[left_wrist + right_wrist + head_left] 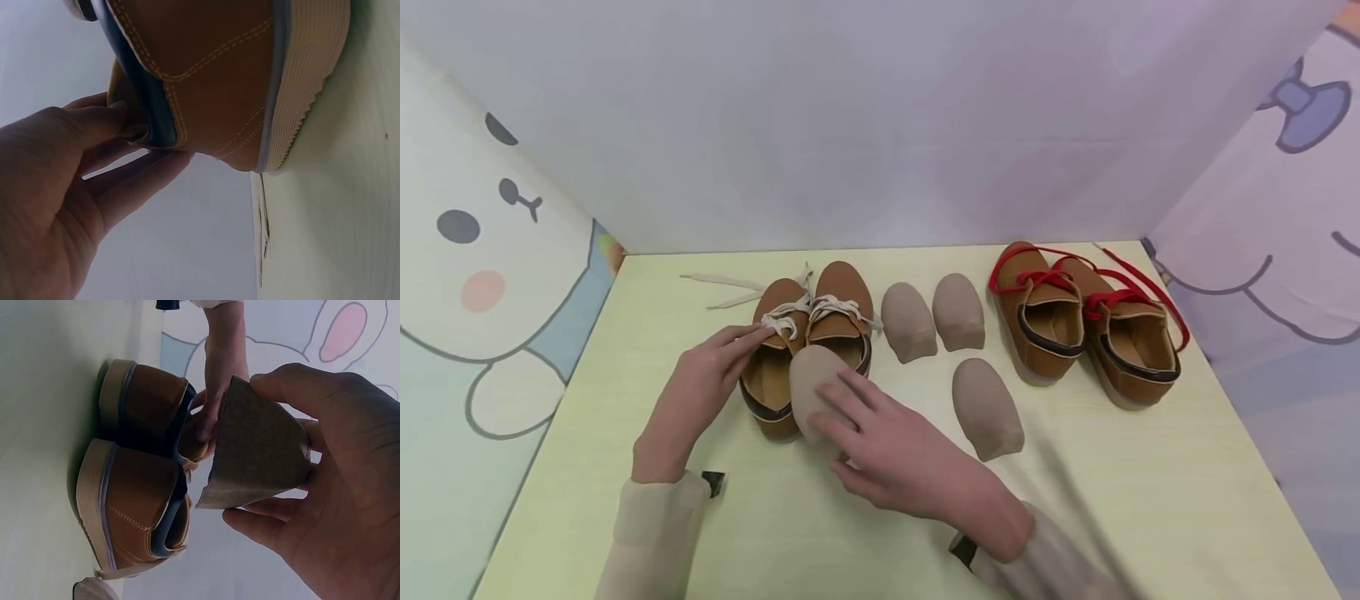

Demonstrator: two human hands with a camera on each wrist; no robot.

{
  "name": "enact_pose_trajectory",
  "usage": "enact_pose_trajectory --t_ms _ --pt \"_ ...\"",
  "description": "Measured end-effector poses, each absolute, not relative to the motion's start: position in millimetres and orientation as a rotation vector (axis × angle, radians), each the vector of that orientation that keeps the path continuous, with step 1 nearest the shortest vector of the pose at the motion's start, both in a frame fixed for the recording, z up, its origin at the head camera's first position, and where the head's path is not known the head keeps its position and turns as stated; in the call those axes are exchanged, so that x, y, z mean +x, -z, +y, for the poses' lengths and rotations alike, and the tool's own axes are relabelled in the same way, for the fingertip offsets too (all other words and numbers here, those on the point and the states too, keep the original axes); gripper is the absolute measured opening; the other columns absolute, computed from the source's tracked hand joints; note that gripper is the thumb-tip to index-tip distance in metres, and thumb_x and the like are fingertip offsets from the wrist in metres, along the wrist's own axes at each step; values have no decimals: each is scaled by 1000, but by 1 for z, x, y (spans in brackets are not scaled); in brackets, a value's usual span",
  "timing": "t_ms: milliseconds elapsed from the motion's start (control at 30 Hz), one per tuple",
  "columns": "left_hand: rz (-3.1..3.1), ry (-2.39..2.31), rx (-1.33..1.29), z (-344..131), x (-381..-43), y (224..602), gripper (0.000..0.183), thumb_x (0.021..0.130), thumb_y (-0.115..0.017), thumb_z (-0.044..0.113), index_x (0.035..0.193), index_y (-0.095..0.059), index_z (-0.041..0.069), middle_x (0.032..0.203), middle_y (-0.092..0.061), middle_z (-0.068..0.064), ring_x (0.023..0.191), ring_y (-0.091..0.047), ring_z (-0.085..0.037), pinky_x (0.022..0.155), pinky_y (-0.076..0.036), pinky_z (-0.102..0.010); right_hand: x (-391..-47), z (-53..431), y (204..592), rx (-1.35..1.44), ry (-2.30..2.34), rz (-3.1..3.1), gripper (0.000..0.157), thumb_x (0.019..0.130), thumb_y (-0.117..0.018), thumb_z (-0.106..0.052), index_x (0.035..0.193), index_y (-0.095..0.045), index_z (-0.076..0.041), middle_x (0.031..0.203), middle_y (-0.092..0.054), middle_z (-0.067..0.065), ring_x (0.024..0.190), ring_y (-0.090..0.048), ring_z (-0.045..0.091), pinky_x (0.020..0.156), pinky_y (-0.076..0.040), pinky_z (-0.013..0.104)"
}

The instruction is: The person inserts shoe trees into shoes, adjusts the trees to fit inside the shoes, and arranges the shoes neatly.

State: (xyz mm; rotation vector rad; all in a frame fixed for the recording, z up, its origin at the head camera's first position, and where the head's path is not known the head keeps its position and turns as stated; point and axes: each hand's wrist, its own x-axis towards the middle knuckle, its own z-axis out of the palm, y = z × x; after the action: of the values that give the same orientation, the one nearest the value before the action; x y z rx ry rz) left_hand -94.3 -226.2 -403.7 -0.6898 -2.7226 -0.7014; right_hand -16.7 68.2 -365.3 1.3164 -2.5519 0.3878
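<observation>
My left hand pinches the opening edge of the left brown shoe, near its white laces. In the left wrist view the thumb lies inside the shoe's collar and other fingers lie outside. My right hand grips a beige moulded shoe insert above the heels of the white-laced pair. In the right wrist view the fingers surround the insert, its flat end facing the camera. The second white-laced shoe stands close beside the first, its heel partly hidden by the insert.
Three more beige inserts lie on the pale table: two side by side right of the white-laced shoes, one nearer. Brown shoes with red laces stand at the right. Behind the table hangs a pale cloth.
</observation>
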Motion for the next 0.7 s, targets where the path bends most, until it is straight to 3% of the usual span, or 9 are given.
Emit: enact_pose_trajectory --t_ms 400,700 --pt "-2708 686 -708 -227 -94 407 47 95 -69 -4 138 -69 16 126 -72 -9 111 -73 -33 87 -60 -50 -16 54 367 1373 -279 -2540 44 93 -72 -31 134 -63 -18 149 -55 11 145 -50 37 121 -42 38" --pt "-2697 685 -716 -228 -95 407 47 96 -69 -4 138 -69 17 124 -72 -9 107 -74 -33 84 -61 -50 -23 42 367 1430 -249 -2522 38 97 -65 -31 133 -64 -18 146 -59 10 142 -52 33 125 -37 39"
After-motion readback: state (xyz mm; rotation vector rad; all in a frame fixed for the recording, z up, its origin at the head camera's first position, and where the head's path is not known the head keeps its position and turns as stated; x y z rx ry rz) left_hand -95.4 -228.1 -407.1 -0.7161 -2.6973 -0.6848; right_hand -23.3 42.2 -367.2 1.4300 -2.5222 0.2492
